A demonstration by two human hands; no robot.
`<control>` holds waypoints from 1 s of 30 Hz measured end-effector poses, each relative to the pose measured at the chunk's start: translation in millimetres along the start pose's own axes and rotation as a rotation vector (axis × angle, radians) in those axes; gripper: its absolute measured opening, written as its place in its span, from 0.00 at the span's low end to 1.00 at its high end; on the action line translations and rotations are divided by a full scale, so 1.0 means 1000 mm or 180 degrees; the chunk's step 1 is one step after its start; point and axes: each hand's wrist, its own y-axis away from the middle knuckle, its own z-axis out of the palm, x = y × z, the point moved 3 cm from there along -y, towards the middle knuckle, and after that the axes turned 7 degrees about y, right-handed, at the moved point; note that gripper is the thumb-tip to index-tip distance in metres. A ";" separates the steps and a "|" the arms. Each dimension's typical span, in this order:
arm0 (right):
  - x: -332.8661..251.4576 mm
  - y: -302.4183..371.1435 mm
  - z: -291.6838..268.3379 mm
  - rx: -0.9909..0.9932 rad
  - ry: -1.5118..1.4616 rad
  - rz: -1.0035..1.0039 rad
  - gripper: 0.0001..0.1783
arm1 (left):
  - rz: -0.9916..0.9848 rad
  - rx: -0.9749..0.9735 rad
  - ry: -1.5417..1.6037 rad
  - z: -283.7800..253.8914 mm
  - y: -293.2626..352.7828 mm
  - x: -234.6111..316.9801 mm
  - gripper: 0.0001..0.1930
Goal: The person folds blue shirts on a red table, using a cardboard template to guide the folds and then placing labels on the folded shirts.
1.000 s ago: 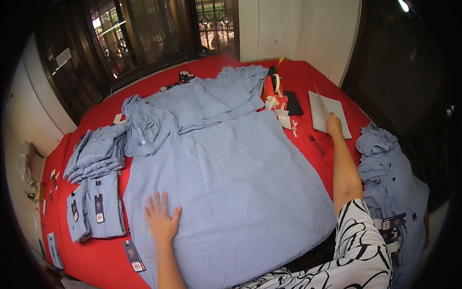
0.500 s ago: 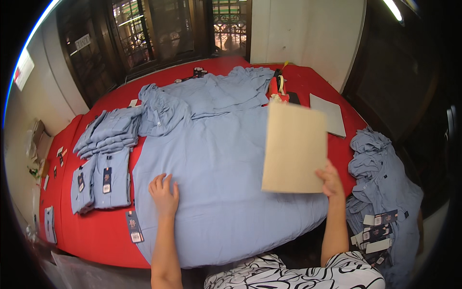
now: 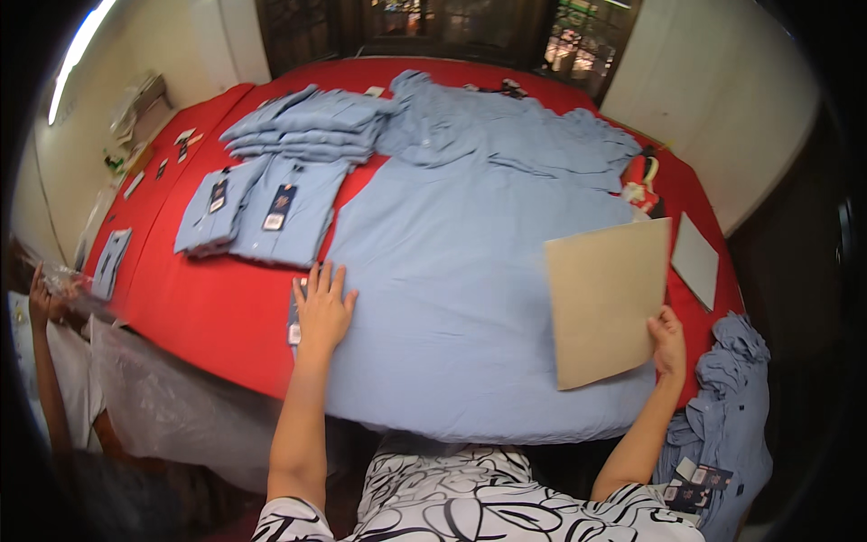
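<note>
A light blue shirt (image 3: 442,298) lies spread over the red-covered table, its upper part and sleeves bunched at the far side. My left hand (image 3: 325,307) rests on the shirt's left edge with fingers spread, partly over a dark hang tag (image 3: 294,316). At the right, my right hand (image 3: 667,341) grips the right edge of a tan cardboard sheet (image 3: 605,307), thumb on its face. The sheet is tilted above the right side of the shirt; whether its lower edge touches the cloth I cannot tell.
Folded blue shirts (image 3: 307,122) are stacked at the far left, with two tagged folded shirts (image 3: 284,212) nearer. A grey-white sheet (image 3: 695,262) lies at the right. More shirts (image 3: 722,397) hang in a heap off the right. Another person's hand (image 3: 41,294) holds clear plastic at the left.
The view has swung left, bringing another person into sight. My left hand has flattened onto the shirt's left edge by the tag. The cardboard sheet stays in my right hand.
</note>
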 end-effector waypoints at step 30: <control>-0.008 -0.150 0.413 -0.2235 0.2787 -0.1098 0.22 | -0.0621 0.1197 0.1209 -0.056 0.026 -0.052 0.12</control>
